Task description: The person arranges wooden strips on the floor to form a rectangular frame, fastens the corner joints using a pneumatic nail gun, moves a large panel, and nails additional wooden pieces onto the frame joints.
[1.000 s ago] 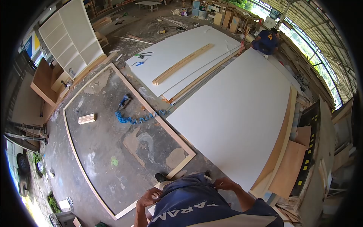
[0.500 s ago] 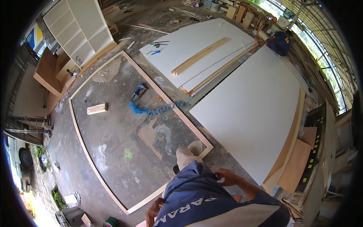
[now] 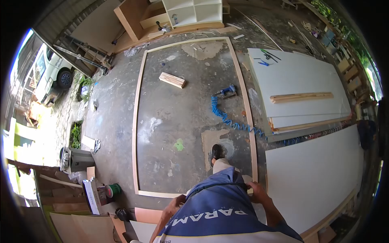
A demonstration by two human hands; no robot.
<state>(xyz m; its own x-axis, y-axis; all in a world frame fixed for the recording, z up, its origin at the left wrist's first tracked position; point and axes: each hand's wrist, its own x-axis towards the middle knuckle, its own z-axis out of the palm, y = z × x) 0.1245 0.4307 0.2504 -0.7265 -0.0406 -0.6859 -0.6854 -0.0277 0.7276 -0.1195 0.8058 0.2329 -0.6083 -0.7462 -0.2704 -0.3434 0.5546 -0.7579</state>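
At the left side of my waist is my left hand (image 3: pixel 175 204), its fingers curled near the edge of the blue shirt (image 3: pixel 219 194). My right hand (image 3: pixel 257 192) is at the shirt's other side, with fingers bent against the cloth by a dark cord. Whether either hand pinches anything is too small to tell. A large rectangular wooden frame (image 3: pixel 136 121) lies flat on the floor around my dark shoe (image 3: pixel 217 152). Inside it rest a bundle of short wood pieces (image 3: pixel 172 79) and a blue nail gun (image 3: pixel 227 91) with a coiled blue hose (image 3: pixel 227 120) crossing the frame's right side.
White panels (image 3: pixel 300 81) with wood strips (image 3: pixel 302 97) and clamps lie at the right; another white panel (image 3: pixel 316 174) is nearer. A co-worker (image 3: pixel 366 133) is at the far right edge. Cabinets (image 3: pixel 194 12) stand beyond the frame. A bin (image 3: pixel 79 160) and a green can (image 3: pixel 113 190) are at left.
The view has swung left, so the frame now lies straight ahead and the panels sit further right. I have stepped inside the frame. Both hands have stayed at my waist.
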